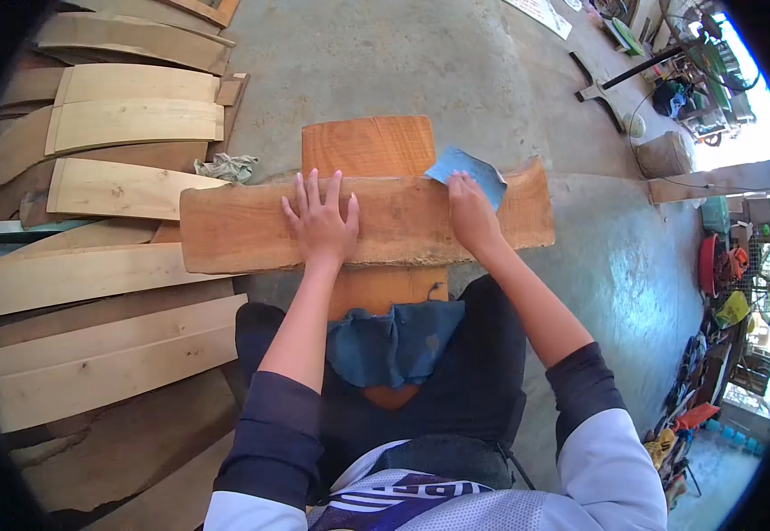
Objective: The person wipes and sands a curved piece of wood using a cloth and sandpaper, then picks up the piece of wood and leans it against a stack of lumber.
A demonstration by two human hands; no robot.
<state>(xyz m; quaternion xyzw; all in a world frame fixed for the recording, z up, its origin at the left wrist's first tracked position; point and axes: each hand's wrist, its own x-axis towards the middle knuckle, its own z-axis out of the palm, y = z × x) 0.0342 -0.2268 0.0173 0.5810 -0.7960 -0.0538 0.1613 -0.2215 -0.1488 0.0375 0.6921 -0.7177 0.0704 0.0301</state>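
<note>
A long live-edge wooden board (402, 221) lies crosswise in front of me on top of another wooden piece (367, 146). My left hand (323, 219) rests flat on the board, left of its middle, fingers spread. Toward the board's right end, my right hand (473, 212) grips a blue sheet of sandpaper (469, 177) at its near edge. The sheet's far part curls up near the board's far edge. A dark blue cloth (394, 341) lies across my lap, just below the board.
Many planks (137, 186) lie along the left side, with a crumpled rag (225, 167) near the board's left end. At the right are a stand with a black pole (642, 69), a wooden beam (721, 183), a red basin (709, 265) and assorted clutter.
</note>
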